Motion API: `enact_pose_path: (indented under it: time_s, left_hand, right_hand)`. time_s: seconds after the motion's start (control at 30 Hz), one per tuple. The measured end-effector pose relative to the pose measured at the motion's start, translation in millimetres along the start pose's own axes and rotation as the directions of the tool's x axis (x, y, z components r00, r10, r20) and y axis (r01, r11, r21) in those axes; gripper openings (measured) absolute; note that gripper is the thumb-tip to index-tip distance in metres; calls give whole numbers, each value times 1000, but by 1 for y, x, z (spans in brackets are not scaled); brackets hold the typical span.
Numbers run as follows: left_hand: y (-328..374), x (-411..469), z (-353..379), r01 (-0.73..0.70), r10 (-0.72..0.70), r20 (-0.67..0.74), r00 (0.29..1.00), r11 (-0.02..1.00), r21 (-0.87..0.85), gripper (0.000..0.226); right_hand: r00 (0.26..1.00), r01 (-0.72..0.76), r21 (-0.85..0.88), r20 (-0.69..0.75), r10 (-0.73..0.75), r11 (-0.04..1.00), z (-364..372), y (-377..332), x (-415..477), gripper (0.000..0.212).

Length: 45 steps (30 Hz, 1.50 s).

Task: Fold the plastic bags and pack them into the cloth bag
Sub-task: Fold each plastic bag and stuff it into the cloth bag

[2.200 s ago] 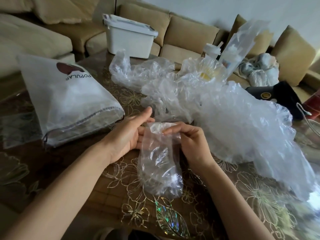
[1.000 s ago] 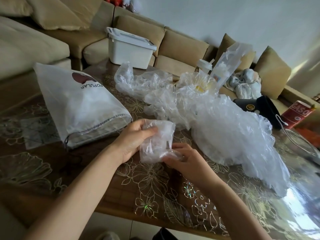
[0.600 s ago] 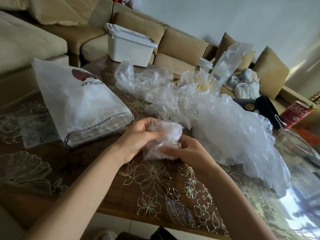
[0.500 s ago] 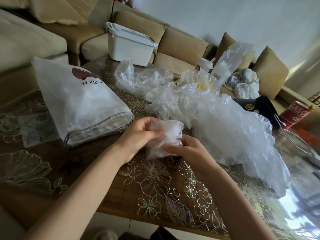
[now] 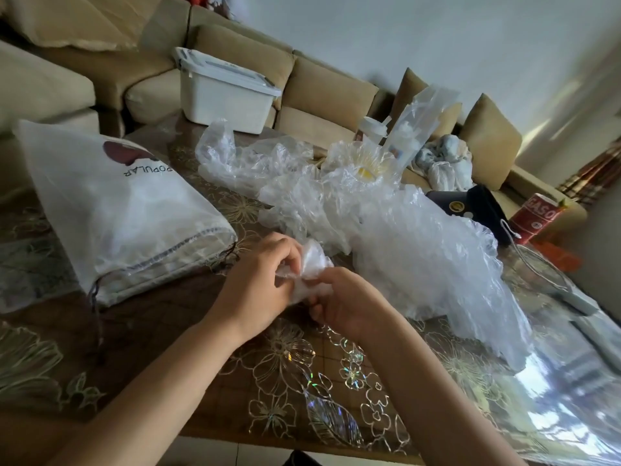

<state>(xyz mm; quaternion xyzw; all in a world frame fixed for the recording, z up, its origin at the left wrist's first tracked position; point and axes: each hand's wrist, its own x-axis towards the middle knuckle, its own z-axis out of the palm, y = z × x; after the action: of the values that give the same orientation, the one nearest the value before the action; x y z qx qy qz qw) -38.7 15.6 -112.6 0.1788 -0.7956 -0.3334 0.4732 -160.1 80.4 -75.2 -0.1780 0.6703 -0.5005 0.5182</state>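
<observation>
One broad table (image 5: 161, 331) with a gold flower pattern carries everything. Across its middle and toward the right edge sprawls a heap of clear plastic bags (image 5: 420, 257), loose, crumpled and not yet folded. Toward the left edge lies the cloth bag (image 5: 117, 213), white and half see-through, its drawstring mouth turned to the near edge. Between the two, near the middle of the table, a small plastic bag (image 5: 316, 264) is bunched into a tight packet. The left hand (image 5: 258, 290) grips it from the left with curled fingers (image 5: 285, 250), and the right hand (image 5: 342, 301) pinches its lower right side, fingers curled narrow around the film. The step looks like the last tuck of the fold. To do it well, press the air out and pinch the loose end flat so it cannot spring open. Then slide the packet into the cloth bag while one hand holds the mouth wide.
</observation>
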Motion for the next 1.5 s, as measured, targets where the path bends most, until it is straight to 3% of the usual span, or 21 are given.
enact_pose_path:
  time_s: [0.17,0.27,0.37,0.53,0.67,0.8,0.87,0.93,0.97,1.07,1.13,1.2,1.3,1.37,1.4,1.43,1.5]
  left_hand:
    - [-1,-1,1,-35,23,101,995,993,114,32]
    - [3,1,3,-30,5,175,985,989,146,31]
    - [4,2,5,-4,-29,188,982,985,172,33]
    - [-3,0,4,-15,-24,236,971,987,162,27]
    - [2,-1,3,23,-43,206,977,995,99,14]
    - [10,-2,-2,251,-222,179,959,954,-163,25]
    - [17,1,-8,322,-316,69,946,905,-278,40]
    - [23,-1,-12,400,-442,-9,897,821,-408,35]
    - [24,-4,-16,444,-512,-20,859,764,-469,29]
    - [16,-25,-37,535,-634,-24,773,671,-513,49]
    - [20,-33,-54,545,-643,-90,761,708,-450,43]
    - [23,-36,-71,525,-612,-174,772,767,-370,30]
    - [29,-39,-101,454,-508,-243,826,856,-247,23]
    - [28,-36,-119,310,-246,-360,900,942,131,23]
    - [25,-34,-128,233,-109,-313,943,890,392,31]
    - [16,-36,-126,187,-72,-218,973,802,568,44]
    - [1,-35,-131,91,-134,-14,991,585,806,73]
  right_hand:
    - [994,37,75,102,-44,996,0,-2,-5,18]
    - [939,158,51,300,-166,986,-10,-3,-15,30]
    - [887,195,5,426,-179,981,-16,-3,-19,37]
    - [944,195,8,270,-190,981,-10,1,-15,22]
    - [961,275,45,17,-276,960,-12,2,-10,17]
    - [942,326,82,-111,-316,942,-13,-4,-12,16]
    - [929,361,73,-119,-351,930,-11,-7,-16,17]
    - [921,385,24,-78,-382,923,-4,-9,-22,14]
    - [920,389,-6,-51,-389,921,3,-10,-25,14]
    - [946,319,-65,91,-313,946,26,-9,-30,14]
    - [937,243,-84,277,-212,966,33,-9,-35,27]
    - [905,250,-187,395,-161,950,42,-14,-40,27]
    - [921,310,-331,335,-196,891,60,-31,-42,14]
    - [947,309,-301,182,-263,902,66,-41,-37,17]
    - [950,313,-218,66,-306,924,72,-41,-34,17]
    - [944,312,-141,-68,-323,940,72,-35,-29,14]
    - [940,274,78,-234,-249,959,79,-15,-26,9]
